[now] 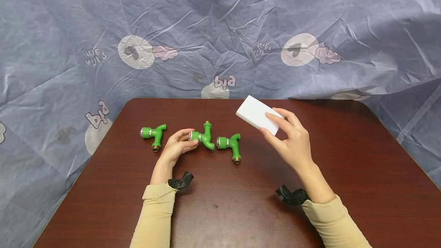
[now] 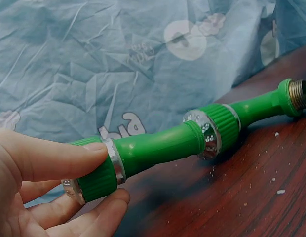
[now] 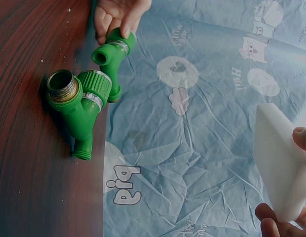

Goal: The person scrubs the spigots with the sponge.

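Three green plastic tap fittings with silver rings lie in a row on the dark wooden table [image 1: 344, 163]. My left hand [image 1: 188, 141] pinches the ribbed cap [image 2: 96, 180] of the middle fitting [image 1: 204, 137] between thumb and fingers [image 2: 69, 158]. The left fitting [image 1: 154, 134] and the right fitting [image 1: 231, 145] lie untouched. Just right of them and above the table, my right hand [image 1: 272, 124] holds a white rectangular block [image 1: 256, 115] by one end. In the right wrist view the block [image 3: 281, 168] is close, and the right fitting [image 3: 79, 106] lies beyond it.
A wrinkled blue printed cloth [image 1: 220, 30] hangs behind the table and drapes around its sides. Small white crumbs [image 2: 279, 191] dot the wood near the fittings. Black wrist mounts [image 1: 180, 181] sit at both cuffs.
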Available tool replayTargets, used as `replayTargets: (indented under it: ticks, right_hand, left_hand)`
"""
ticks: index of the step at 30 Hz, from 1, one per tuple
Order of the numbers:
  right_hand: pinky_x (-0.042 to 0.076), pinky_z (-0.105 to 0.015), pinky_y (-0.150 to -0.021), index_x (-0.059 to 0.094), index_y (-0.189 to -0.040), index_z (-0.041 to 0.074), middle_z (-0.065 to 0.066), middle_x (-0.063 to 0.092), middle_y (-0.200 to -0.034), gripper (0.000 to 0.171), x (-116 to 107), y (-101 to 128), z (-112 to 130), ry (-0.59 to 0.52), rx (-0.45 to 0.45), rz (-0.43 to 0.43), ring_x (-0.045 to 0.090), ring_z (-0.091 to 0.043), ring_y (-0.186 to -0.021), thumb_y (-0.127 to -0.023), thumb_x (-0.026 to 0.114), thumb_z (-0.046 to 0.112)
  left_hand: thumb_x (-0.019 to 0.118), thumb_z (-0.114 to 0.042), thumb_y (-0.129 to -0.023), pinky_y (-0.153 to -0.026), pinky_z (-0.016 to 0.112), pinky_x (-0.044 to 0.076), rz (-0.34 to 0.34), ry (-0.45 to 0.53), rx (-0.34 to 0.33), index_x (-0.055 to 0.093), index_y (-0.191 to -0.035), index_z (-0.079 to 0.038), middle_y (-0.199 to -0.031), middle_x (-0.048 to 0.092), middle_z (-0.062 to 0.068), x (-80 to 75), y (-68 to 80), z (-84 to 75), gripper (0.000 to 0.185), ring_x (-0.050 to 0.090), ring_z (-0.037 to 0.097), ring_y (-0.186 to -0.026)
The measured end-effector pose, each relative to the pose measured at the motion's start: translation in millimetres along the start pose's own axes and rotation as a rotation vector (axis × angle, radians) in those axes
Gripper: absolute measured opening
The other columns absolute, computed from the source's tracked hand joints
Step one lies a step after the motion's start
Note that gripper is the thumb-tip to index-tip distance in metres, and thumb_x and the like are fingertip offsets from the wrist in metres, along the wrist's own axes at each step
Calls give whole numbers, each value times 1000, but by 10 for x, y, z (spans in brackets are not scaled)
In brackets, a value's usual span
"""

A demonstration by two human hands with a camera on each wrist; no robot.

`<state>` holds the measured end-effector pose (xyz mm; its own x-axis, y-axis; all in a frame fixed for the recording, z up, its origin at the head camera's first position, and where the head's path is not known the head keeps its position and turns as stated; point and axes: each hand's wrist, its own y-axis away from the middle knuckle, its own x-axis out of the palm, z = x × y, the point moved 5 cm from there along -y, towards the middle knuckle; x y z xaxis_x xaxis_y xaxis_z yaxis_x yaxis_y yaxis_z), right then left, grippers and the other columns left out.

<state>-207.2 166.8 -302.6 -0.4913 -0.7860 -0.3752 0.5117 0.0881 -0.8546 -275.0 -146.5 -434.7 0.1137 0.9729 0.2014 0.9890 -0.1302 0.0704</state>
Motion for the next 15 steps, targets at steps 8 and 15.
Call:
replayTargets:
  ticks: [8,15]
  right_hand:
    - [39,-13,-83,72,-107,12,-8,62,-116,37,1,0,-3,-5,-4,0,60,-23,-100,-71,78,13]
    - [39,-13,-82,72,-107,12,-9,62,-116,37,3,3,-8,-10,-3,2,60,-23,-99,-71,79,13]
  left_hand:
    - [63,11,-81,-84,35,53,9,7,-39,40,-135,8,-112,56,13,-51,-35,67,58,65,15,-84]
    - [63,12,-81,-85,35,52,19,-15,-41,40,-135,8,-116,54,15,-58,-43,85,59,65,15,-84]
